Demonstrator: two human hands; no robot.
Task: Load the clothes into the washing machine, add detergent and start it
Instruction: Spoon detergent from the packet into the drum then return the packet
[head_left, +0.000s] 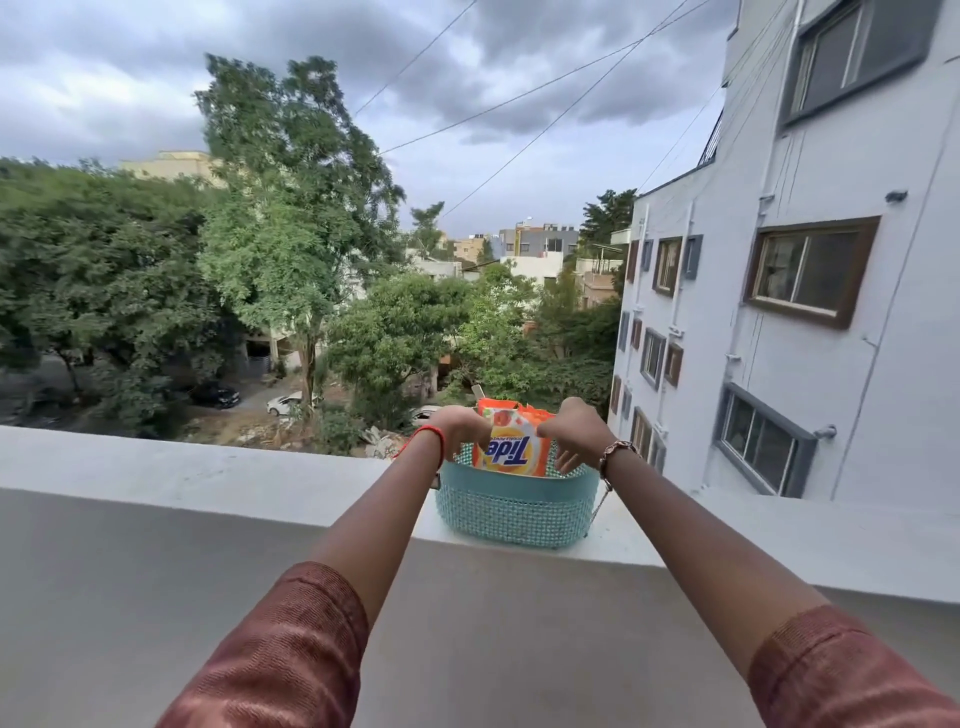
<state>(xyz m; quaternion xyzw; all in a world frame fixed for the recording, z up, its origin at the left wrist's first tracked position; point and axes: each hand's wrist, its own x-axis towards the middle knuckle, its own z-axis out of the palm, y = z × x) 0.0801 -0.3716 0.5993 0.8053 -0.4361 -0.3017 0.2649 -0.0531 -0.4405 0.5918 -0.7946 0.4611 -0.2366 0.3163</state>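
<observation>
An orange Tide detergent packet (511, 449) stands upright in a teal woven plastic basket (514, 512) on top of a white parapet wall (208, 478). My left hand (462, 428) grips the packet's left upper edge. My right hand (571, 431) pinches its right upper edge. The packet's top looks torn and crumpled. No washing machine and no clothes are in view.
Beyond the parapet is a drop to a street with trees (270, 249) and parked cars (285, 402). A white apartment building (779, 312) rises at the right. The wall's inner face fills the lower view.
</observation>
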